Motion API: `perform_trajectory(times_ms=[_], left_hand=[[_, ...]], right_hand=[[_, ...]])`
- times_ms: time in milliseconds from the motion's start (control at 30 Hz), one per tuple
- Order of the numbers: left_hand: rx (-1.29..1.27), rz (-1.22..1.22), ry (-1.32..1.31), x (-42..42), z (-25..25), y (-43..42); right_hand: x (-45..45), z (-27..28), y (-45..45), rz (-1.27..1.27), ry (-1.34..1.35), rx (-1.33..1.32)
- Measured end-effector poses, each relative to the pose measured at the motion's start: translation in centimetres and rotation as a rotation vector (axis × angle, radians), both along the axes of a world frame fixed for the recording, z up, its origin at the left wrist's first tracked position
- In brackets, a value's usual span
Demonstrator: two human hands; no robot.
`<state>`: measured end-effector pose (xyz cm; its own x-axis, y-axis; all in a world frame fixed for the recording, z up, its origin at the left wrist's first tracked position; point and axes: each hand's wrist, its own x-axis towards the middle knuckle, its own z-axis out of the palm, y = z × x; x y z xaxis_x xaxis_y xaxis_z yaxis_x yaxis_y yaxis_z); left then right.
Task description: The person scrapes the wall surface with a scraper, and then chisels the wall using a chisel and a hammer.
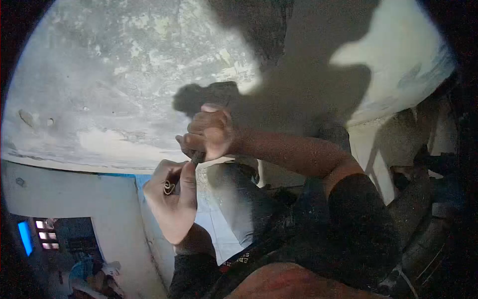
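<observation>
My left hand, with a ring-like metal piece on a finger, has its thumb and fingers pinched at a small dark object. Right above it, my right hand is closed in a fist round the other end of the same object. The two hands nearly touch, and most of the object is hidden between their fingers. Both are in front of a large pale surface with grey, worn patches, on which a dark shadow of hands and arms falls.
A pale wall with a dark opening and a small barred window stands at the lower left. Near the opening is another person, blurred. My dark-clothed legs are below my right arm. Dim, unclear items lie at the far right.
</observation>
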<state>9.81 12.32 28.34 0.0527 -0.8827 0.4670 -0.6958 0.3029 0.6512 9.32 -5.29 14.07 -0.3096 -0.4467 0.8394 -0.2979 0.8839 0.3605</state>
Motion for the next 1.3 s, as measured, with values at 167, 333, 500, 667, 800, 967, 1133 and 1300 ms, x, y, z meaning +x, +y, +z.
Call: perform_trajectory(times_ms=[167,333,500,667,800,967,1133,1300], left_hand=[[0.167,0.14,-0.007,0.9,-0.1,-2.5],[0.007,0.187,0.07,0.2,-1.0,-2.0],[-0.173,0.126,0.068,-0.1,-0.8,0.5],[-0.013,0.252,0.091,1.2,-0.8,-3.2],[-0.199,0.177,-0.005,-0.3,-1.2,-0.6],[-0.152,0.209,-0.066,-0.3,-0.3,-0.6],[-0.09,0.265,0.08,0.1,-1.7,-3.4],[-0.401,0.211,0.012,-1.6,-1.3,-0.5]], right_hand=[[-8.4,2.5,2.4,2.386,-0.535,-0.197],[-7.7,2.5,2.8,2.349,-0.478,-0.421],[-2.9,-1.8,1.2,2.397,-0.771,-0.835],[-8.6,3.4,2.1,2.426,-0.478,-0.254],[-8.4,4.1,4.5,2.484,-0.57,-0.179],[-6.6,0.6,1.4,2.88,-0.755,-0.433],[-4.7,-0.1,1.5,2.913,-0.801,-0.877],[-7.7,2.2,2.2,2.363,-0.47,-0.67]])
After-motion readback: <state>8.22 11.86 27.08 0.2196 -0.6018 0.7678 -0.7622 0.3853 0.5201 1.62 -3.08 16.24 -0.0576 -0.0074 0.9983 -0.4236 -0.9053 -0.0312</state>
